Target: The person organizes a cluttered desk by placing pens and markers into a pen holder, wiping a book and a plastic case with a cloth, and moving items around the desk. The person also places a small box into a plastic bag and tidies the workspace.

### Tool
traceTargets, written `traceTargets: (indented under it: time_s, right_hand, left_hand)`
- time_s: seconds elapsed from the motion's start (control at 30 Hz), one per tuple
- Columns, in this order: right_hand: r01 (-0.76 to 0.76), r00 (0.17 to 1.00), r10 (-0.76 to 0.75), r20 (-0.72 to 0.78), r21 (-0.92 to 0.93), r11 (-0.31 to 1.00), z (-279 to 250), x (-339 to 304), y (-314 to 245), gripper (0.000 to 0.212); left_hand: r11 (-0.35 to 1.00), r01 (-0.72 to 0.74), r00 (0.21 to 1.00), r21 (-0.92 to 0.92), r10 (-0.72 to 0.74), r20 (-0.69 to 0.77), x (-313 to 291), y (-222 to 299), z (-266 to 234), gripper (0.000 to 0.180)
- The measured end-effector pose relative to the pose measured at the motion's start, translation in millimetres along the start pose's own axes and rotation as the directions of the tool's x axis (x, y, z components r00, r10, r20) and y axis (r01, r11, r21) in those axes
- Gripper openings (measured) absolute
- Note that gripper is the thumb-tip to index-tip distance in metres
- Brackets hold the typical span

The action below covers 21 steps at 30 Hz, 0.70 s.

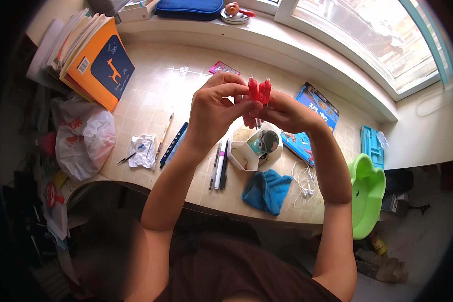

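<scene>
Above the middle of the desk, both hands are raised with a glossy red object (259,91) between them. It has two upright parts side by side with pale tips; its kind is unclear. My left hand (217,103) pinches it with thumb and forefinger. From the other side, the fingers of my right hand (289,113) close on it and partly hide its lower end. Beneath the hands stands a white many-sided organizer (240,153), with a grey and teal round item (268,142) in it. Several pens (220,166) lie to its left, and a crumpled blue cloth (267,192) in front.
Books with an orange cover (80,75) and a white plastic bag (83,136) occupy the left. A blue boxed item (323,108), white cable (304,183) and green basin (375,201) are on the right. Crumpled white paper (143,151) lies left of centre. Behind runs the windowsill (287,43).
</scene>
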State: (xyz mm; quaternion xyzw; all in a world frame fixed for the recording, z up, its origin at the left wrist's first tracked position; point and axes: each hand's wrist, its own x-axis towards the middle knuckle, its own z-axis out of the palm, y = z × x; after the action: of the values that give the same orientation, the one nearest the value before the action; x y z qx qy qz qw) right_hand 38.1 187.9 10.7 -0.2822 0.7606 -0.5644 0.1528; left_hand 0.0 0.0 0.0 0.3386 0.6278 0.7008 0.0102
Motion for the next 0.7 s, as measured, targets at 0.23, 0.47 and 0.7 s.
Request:
traceTargets:
  time_s: [0.23, 0.47, 0.7]
  right_hand:
    - [0.013, 0.988, -0.032, -0.151, -0.127, 0.992, 8.9, 1.7, -8.6, 0.027]
    - [-0.032, 0.999, 0.04, -0.025, 0.253, 0.967, 4.6, -1.6, 25.2, 0.032]
    - [-0.223, 0.975, 0.223, 0.005, 0.039, 0.974, 4.1, -6.8, 66.1, 0.033]
  left_hand:
    - [0.998, -0.046, 0.999, 0.048, 0.047, -0.015, 3.3, 14.4, 1.0, 0.018]
    - [0.981, 0.152, 0.986, 0.116, -0.158, 0.045, 5.0, -7.9, 0.7, 0.02]
    - [0.935, 0.254, 0.955, 0.247, -0.283, 0.088, -8.4, -37.0, 5.5, 0.015]
